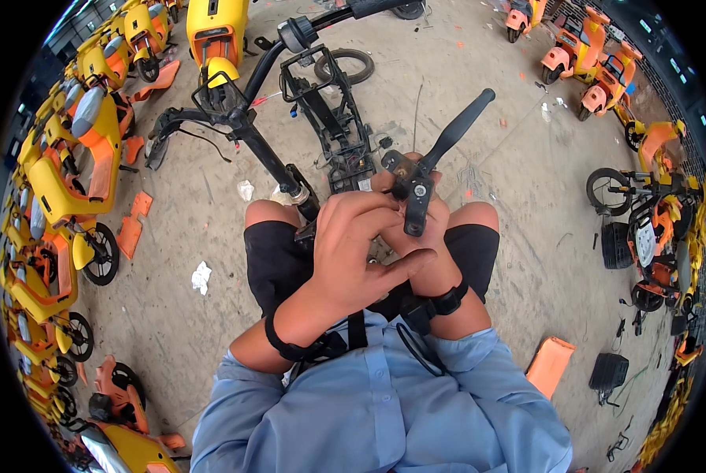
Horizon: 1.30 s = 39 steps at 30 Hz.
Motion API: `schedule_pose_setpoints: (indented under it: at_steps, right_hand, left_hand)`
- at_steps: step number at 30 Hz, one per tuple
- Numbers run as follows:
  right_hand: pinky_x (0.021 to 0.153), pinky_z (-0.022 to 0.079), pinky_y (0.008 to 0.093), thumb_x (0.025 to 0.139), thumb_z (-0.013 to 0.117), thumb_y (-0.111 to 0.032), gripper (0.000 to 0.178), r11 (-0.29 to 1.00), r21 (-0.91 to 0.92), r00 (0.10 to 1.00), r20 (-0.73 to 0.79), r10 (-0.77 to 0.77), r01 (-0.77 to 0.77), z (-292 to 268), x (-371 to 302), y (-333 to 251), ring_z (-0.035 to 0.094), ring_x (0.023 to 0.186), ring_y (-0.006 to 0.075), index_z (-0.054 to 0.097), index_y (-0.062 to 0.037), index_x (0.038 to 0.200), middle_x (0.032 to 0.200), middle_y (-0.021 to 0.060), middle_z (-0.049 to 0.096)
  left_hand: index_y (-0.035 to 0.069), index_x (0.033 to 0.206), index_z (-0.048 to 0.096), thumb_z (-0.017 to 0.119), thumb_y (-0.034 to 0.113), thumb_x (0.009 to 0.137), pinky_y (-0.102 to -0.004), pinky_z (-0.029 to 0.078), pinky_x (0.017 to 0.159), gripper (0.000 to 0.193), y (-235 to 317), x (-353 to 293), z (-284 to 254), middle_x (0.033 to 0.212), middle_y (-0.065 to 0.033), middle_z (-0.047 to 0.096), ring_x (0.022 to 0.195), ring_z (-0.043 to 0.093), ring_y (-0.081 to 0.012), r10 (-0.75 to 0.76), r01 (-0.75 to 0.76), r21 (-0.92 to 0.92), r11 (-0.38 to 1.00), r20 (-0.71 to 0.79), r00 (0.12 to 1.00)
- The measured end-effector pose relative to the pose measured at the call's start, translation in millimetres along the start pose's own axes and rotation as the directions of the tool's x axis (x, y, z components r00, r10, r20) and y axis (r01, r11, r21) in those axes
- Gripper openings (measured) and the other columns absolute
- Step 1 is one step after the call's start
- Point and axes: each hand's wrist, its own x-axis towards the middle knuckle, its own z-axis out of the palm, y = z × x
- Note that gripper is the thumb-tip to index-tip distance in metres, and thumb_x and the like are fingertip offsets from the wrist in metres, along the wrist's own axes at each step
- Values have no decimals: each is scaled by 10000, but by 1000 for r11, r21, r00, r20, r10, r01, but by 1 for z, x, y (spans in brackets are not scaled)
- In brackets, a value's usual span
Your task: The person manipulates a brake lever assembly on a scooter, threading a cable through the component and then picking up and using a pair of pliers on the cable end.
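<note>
A black brake lever (455, 130) with its clamp bracket (418, 201) is held up over my lap. My right hand (435, 225) is closed around the bracket from behind, and the lever blade points up and to the right. From the left, my left hand (357, 244) reaches in with curled fingers whose tips meet the bracket and my right hand. Its thumb sticks out across my right wrist. What the left fingertips pinch, if anything, is hidden. Just ahead, a stripped black scooter frame (341, 134) with handlebar (270, 162) lies between and beyond my knees.
Rows of yellow scooters (93, 169) line the left side. More orange and yellow scooters (589, 59) stand at the far right, with a partly stripped one (644, 229) below. A loose wheel (345, 66), orange panels (550, 366), a black basket (607, 370) and white scraps (201, 277) lie on the floor.
</note>
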Motion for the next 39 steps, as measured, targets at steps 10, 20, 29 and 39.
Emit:
schedule_pose_setpoints:
  at_steps: [10,20,29,39]
  right_hand:
    - [640,437,305,1052,558,-442,458,976,-219,995,-94,-22,1,13,-12,-10,577,766,161,486,-101,1349,1132,161,672]
    - [626,436,257,1023,610,-454,504,862,-507,1000,-27,-12,-3,21,-25,-8,574,723,126,537,-45,1309,994,132,680]
    - [717,467,234,1011,692,-312,444,643,-764,993,-34,-114,47,21,-29,1,552,810,74,583,-36,1342,1022,2,644]
    - [790,481,237,1016,695,-247,429,619,-785,996,-78,-51,-30,27,-32,2,566,918,58,580,-3,1350,1101,4,671]
  left_hand:
    - [29,1157,692,866,121,791,-336,491,827,415,-7,-4,-12,1034,-114,715,902,644,-250,-189,189,139,972,-10,982]
    - [-19,1316,643,730,-72,824,-271,511,838,503,-27,-13,-22,1174,-129,657,935,633,-163,-328,319,-203,926,-10,945]
    - [-64,1541,389,762,12,900,-356,490,1045,745,-19,-13,-20,1495,-202,471,1216,591,-239,-479,485,-658,577,209,853]
    - [-52,1499,447,819,93,878,-345,536,990,738,-42,-23,-26,1452,-207,555,1295,579,-277,-545,517,-636,572,176,820]
